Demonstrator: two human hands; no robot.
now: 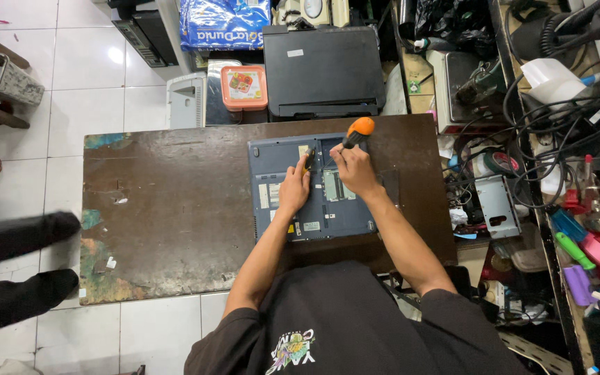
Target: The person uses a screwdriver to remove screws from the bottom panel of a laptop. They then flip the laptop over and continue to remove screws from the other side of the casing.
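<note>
Laptop [314, 187], blue-grey, underside up, on the right part of the dark table [168, 208]. Left hand [294, 189] pressed on its base, fingers pinching a small yellow-and-black tool [308, 160]. Right hand [353, 170] clamped on an orange-handled screwdriver [357, 130], just beside the left. Beyond the far edge: black printer [323, 69], orange-lidded box [244, 87].

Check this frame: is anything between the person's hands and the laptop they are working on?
Nothing visible. The left hand rests directly on the upturned blue laptop. The right hand grips an orange-handled screwdriver over its open underside. The brown table around it shows only small scraps.
</note>
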